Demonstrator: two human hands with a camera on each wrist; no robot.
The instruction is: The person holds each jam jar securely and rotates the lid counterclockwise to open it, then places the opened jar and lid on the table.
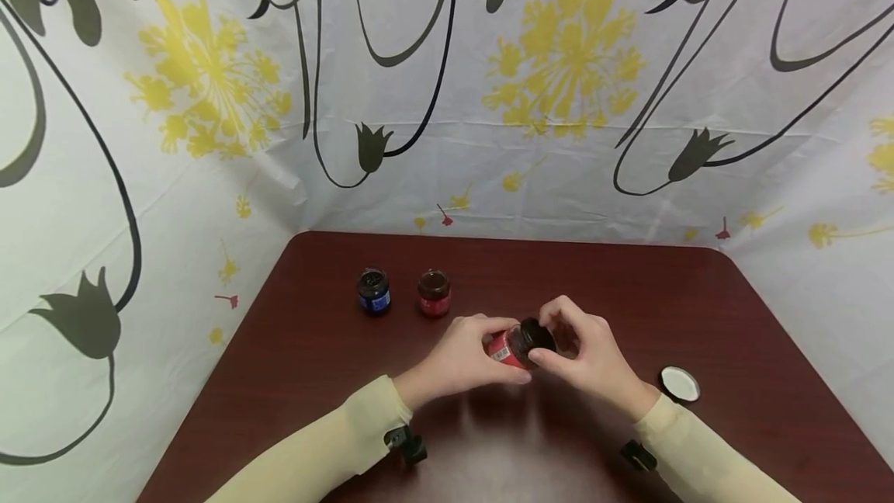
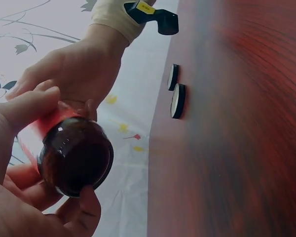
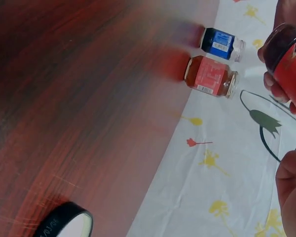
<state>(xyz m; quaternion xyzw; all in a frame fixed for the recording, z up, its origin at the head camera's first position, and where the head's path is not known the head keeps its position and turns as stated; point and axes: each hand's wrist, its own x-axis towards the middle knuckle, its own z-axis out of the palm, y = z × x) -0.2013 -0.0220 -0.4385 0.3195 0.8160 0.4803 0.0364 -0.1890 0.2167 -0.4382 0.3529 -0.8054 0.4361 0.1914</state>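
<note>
Jar (image 1: 515, 345) tilted, mouth twd right hand (image 1: 594, 355); left hand (image 1: 457, 359) grips base.

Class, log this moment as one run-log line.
left hand: grips red-label jar | right hand: fingers at jar mouth | lid: on table | two jars behind

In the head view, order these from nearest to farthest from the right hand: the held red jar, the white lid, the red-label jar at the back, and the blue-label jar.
1. Held red jar: touched by the right hand, table centre.
2. White lid: on the table, right of that hand.
3. Red-label jar: back, left of centre.
4. Blue-label jar: farthest left.
</note>
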